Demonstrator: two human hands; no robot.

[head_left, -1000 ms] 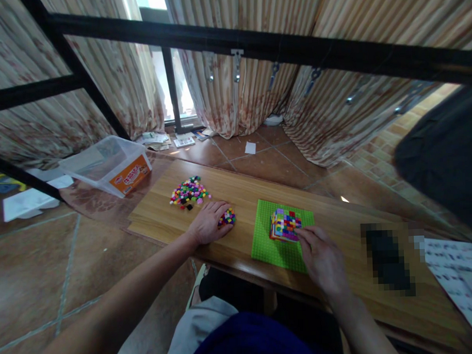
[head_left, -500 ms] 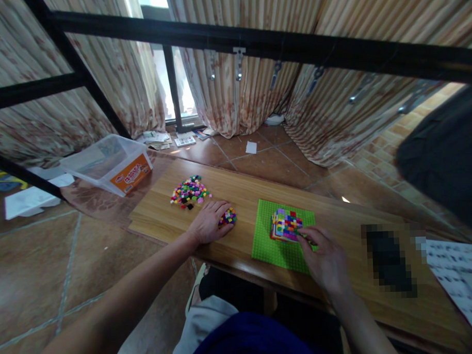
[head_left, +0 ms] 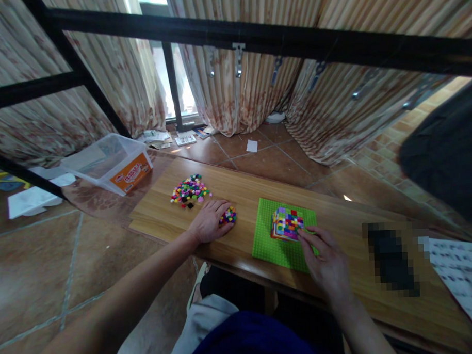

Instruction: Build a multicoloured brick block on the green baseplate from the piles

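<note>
A block built of many-coloured toy bricks [head_left: 287, 222] stands on a green studded baseplate [head_left: 263, 245]. At the block's right edge my right hand [head_left: 326, 256] has thumb and forefinger pinched together on a small toy brick, mostly hidden by the fingertips. My left hand [head_left: 210, 223] lies on the table, palm down with fingers stretched out, beside and partly over a small cluster of loose bricks [head_left: 230, 215]. Farther left and back is a larger heap of loose bricks [head_left: 190, 190] in mixed colours.
All this is on a long wooden table [head_left: 236, 184]. A blurred dark object [head_left: 391, 259] and a printed sheet [head_left: 459, 270] lie to the right. A clear plastic bin [head_left: 100, 163] with an orange label stands on the left. A black metal bar [head_left: 254, 37] crosses above.
My right fingertips have settled against the right edge of the block, where a green piece showed before. My left hand stays where it was. The view shifts slightly.
</note>
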